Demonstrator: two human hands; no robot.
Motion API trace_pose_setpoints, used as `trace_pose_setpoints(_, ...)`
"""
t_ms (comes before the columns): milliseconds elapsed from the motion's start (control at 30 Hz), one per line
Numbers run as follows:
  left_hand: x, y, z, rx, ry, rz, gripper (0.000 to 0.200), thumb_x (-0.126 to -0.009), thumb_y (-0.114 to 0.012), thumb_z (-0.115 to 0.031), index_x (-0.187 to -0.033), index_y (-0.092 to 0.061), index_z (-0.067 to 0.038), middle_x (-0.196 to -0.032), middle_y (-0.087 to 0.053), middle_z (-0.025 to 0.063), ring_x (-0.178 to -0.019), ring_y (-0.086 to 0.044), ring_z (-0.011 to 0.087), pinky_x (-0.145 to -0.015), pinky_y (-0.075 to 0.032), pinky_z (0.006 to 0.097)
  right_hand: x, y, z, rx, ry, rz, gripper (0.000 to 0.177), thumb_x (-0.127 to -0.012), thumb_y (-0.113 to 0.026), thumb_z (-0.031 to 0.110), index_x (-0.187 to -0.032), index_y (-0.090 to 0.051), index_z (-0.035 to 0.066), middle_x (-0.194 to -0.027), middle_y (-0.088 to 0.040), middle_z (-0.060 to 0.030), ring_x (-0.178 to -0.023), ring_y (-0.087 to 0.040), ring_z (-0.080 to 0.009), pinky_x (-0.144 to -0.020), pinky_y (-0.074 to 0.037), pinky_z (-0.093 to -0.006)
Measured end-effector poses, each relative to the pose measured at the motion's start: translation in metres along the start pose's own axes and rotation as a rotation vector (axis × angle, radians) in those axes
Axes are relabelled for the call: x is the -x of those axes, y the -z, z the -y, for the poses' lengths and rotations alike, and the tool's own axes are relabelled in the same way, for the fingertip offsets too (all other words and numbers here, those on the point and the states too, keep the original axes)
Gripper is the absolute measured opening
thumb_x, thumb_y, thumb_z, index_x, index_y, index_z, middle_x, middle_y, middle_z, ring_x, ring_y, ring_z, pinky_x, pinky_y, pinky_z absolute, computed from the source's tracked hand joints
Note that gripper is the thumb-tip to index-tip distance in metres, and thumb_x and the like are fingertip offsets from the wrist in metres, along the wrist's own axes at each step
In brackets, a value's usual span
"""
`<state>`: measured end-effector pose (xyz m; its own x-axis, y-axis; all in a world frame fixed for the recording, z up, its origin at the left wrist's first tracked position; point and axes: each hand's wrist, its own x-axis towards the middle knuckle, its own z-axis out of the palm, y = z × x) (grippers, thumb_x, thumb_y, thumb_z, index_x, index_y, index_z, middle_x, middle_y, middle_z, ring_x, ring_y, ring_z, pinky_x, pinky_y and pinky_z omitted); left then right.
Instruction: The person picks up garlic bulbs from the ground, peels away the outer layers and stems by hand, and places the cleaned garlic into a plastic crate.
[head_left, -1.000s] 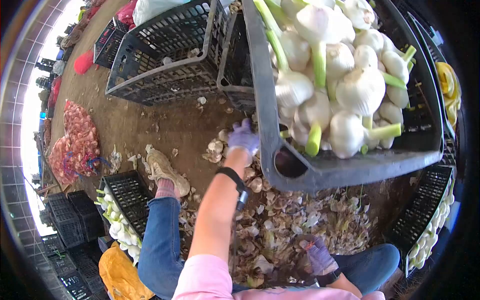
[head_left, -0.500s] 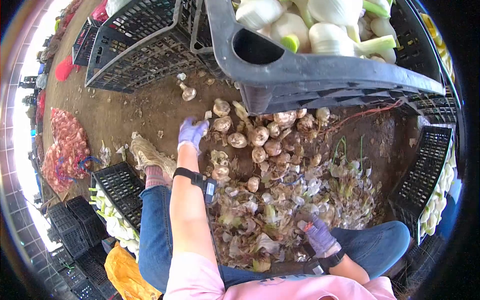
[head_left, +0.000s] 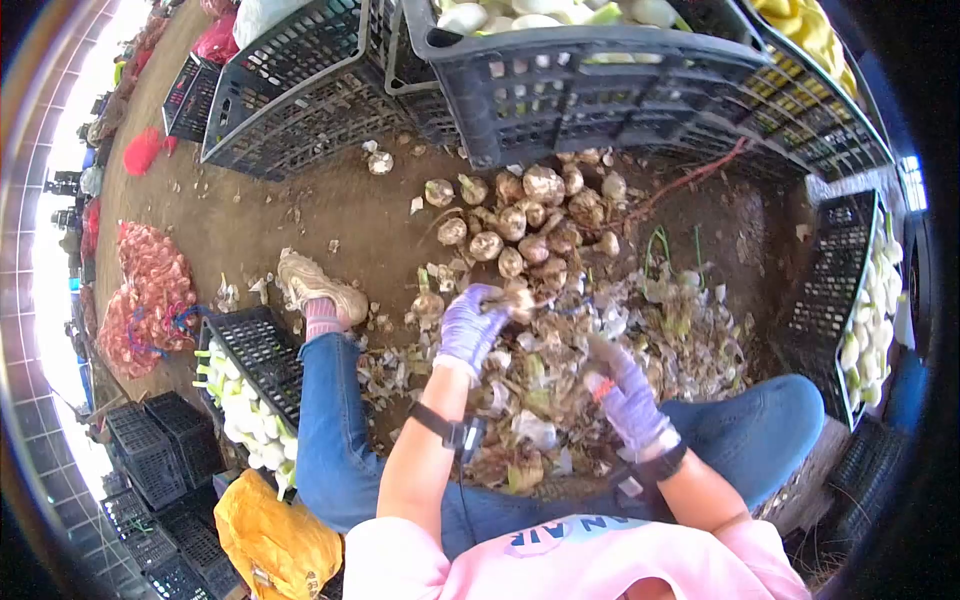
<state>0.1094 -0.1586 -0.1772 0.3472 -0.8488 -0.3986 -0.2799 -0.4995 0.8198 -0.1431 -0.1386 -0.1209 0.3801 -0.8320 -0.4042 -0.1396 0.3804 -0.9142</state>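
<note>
My left hand point(head_left: 472, 332), in a purple glove, is closed around a dirty garlic bulb point(head_left: 518, 301) above the peelings. My right hand point(head_left: 630, 402), gloved too, is curled and a little blurred to the right. A small orange-red bit point(head_left: 603, 389) shows at its fingers; what it belongs to I cannot make out. Beyond both hands lies a pile of unpeeled garlic bulbs point(head_left: 543, 186) on the soil. Dry skins and leaf scraps point(head_left: 535, 430) cover the ground between my legs.
A black crate of cleaned bulbs point(head_left: 600, 95) stands ahead, with another crate point(head_left: 300, 105) to its left. Crates of white bulbs stand at the left point(head_left: 255, 365) and right point(head_left: 835, 290). A net sack point(head_left: 150, 290) lies far left, a yellow bag point(head_left: 275, 540) near my left leg.
My left hand has come back and to the right from the left side of the pile, now with a garlic bulb in it. My right hand has risen slightly. The view has tilted.
</note>
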Motion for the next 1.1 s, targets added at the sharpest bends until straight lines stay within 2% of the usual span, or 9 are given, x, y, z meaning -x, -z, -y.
trace_pose_setpoints(167, 0.107, 0.008, -0.11, 0.125, -0.059, 0.223, 0.035, -0.069, -0.078, -0.021, -0.094, -0.063, -0.003, -0.086, -0.065, 0.0071, -0.078, -0.059, 0.0144, -0.072, -0.047, 0.0286, 0.019, -0.014, 0.044, 0.074, 0.358, 0.106, 0.044, -0.084, -0.057, 0.009, -0.126, -0.045, 0.003, -0.117, -0.052, -0.0119, -0.109, -0.05, -0.0213, -0.096, -0.037, -0.0309)
trace_pose_setpoints(233, 0.139, 0.017, -0.13, 0.301, -0.216, 0.298, 0.047, -0.066, -0.08, -0.024, -0.104, -0.061, -0.004, -0.095, -0.063, 0.0057, -0.088, -0.059, 0.0161, -0.078, -0.047, 0.0304, 0.04, -0.021, 0.059, -0.365, 0.18, 0.052, 0.038, -0.087, -0.059, 0.014, -0.121, -0.047, 0.004, -0.114, -0.054, -0.0077, -0.108, -0.052, -0.0189, -0.093, -0.041, -0.0286)
trace_pose_setpoints(300, 0.16, 0.017, -0.124, -0.093, -0.697, 0.139, 0.057, -0.069, -0.078, -0.023, -0.116, -0.053, -0.003, -0.113, -0.054, 0.0088, -0.106, -0.051, 0.0167, -0.09, -0.043, 0.0302, 0.059, -0.019, 0.075, -0.901, -0.021, 0.183, 0.041, -0.086, -0.06, 0.014, -0.123, -0.045, 0.003, -0.114, -0.054, -0.0069, -0.106, -0.052, -0.0153, -0.09, -0.044, -0.0279)
trace_pose_setpoints(333, 0.169, 0.011, -0.118, -0.096, -0.713, 0.132, 0.057, -0.069, -0.078, -0.023, -0.116, -0.053, -0.003, -0.113, -0.054, 0.0088, -0.106, -0.051, 0.0167, -0.09, -0.043, 0.0302, 0.066, -0.02, 0.08, -0.898, -0.006, 0.189, 0.041, -0.086, -0.06, 0.014, -0.123, -0.045, 0.003, -0.114, -0.054, -0.0069, -0.106, -0.052, -0.0153, -0.09, -0.044, -0.0279)
trace_pose_setpoints(433, 0.191, -0.003, -0.102, 0.268, -0.554, 0.196, 0.059, -0.072, -0.075, -0.017, -0.123, -0.047, -0.005, -0.121, -0.047, 0.0105, -0.114, -0.047, 0.0211, -0.095, -0.041, 0.0333, 0.083, -0.022, 0.084, -0.964, 0.016, 0.324, 0.044, -0.086, -0.061, 0.015, -0.125, -0.043, 0.004, -0.115, -0.053, -0.0063, -0.104, -0.052, -0.0131, -0.09, -0.045, -0.0278)
trace_pose_setpoints(533, 0.207, -0.004, -0.107, 0.354, -0.585, 0.116, 0.065, -0.066, -0.077, -0.011, -0.123, -0.045, -0.006, -0.12, -0.045, 0.011, -0.111, -0.048, 0.0238, -0.093, -0.042, 0.0337, 0.101, -0.015, 0.084, -0.586, -0.004, 0.088, 0.036, -0.086, -0.061, 0.015, -0.117, -0.05, 0.003, -0.108, -0.057, -0.0047, -0.097, -0.055, -0.0122, -0.086, -0.047, -0.027)
trace_pose_setpoints(900, 0.243, 0.0, -0.114, 0.151, -0.728, 0.075, 0.071, -0.062, -0.08, -0.017, -0.124, -0.048, -0.007, -0.116, -0.045, 0.0117, -0.107, -0.048, 0.0239, -0.09, -0.043, 0.0341, 0.114, -0.004, 0.103, -0.4, 0.053, 0.196, 0.024, -0.079, -0.069, 0.013, -0.098, -0.061, 0.002, -0.089, -0.064, -0.003, -0.079, -0.059, -0.0083, -0.068, -0.048, -0.0221)
trace_pose_setpoints(1033, 0.256, -0.006, -0.113, 0.577, -0.427, 0.184, 0.07, -0.069, -0.075, -0.039, -0.122, -0.048, -0.002, -0.117, -0.046, 0.0103, -0.107, -0.049, 0.0203, -0.087, -0.045, 0.0312, 0.127, 0.002, 0.117, -0.351, -0.057, 0.211, 0.022, -0.077, -0.07, 0.014, -0.093, -0.064, 0.0, -0.086, -0.065, -0.004, -0.074, -0.059, -0.0085, -0.065, -0.048, -0.0225)
trace_pose_setpoints(1100, 0.257, -0.01, -0.104, 1.084, -0.103, 0.448, 0.068, -0.074, -0.069, -0.048, -0.12, -0.05, -0.003, -0.109, -0.053, 0.008, -0.096, -0.055, 0.018, -0.078, -0.049, 0.0299, 0.128, 0.007, 0.112, -0.303, -0.024, 0.208, 0.02, -0.077, -0.07, 0.014, -0.09, -0.064, 0.0, -0.082, -0.064, -0.0018, -0.071, -0.058, -0.0098, -0.065, -0.048, -0.0245)
